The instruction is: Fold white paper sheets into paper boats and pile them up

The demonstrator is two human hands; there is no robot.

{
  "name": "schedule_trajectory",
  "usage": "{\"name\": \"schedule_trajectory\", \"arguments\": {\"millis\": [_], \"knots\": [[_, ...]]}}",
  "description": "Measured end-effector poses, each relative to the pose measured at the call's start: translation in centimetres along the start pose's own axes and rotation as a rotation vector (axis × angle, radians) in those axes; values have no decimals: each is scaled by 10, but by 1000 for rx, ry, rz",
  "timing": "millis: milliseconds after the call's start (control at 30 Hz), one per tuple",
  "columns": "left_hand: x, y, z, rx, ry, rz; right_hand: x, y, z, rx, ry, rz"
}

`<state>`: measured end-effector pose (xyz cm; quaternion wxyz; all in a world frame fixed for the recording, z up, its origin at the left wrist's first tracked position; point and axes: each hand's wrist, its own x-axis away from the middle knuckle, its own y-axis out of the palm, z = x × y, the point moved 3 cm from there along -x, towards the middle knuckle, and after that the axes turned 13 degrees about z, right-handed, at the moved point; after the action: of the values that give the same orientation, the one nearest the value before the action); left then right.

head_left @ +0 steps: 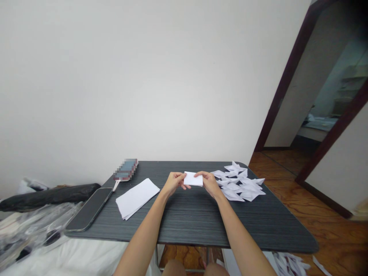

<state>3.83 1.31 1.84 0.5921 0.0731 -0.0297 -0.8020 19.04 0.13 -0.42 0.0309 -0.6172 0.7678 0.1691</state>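
Observation:
A small white rectangle of paper point(193, 179), seemingly folded, is held up above the dark table. My left hand point(174, 182) pinches its left edge between thumb and fingers, the lower fingers spread a little beneath. On the opposite edge my right hand point(209, 181) grips the paper, thumb or finger lying over the front. To the right of that hand lies a cluster of folded white paper boats point(241, 182). A stack of flat white paper sheets point(137, 198) rests left of my left hand.
The black wood-grain table point(189, 226) stands against a white wall. A smartphone point(89, 209) lies at its left edge, with a blurred-out device point(126, 170) behind. Below right, more folded papers point(290, 263) lie near the floor. A doorway opens at right.

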Motion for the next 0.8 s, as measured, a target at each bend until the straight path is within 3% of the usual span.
{"name": "schedule_trajectory", "arguments": {"millis": [533, 700, 800], "knots": [[4, 1, 8, -124, 82, -41, -1, -4, 0, 55, -29, -23], [8, 3, 9, -246, 115, -129, -4, -11, -12, 74, -159, 91], [11, 7, 5, -308, 107, -212, 2, -2, -17, 175, -119, -43]]}}
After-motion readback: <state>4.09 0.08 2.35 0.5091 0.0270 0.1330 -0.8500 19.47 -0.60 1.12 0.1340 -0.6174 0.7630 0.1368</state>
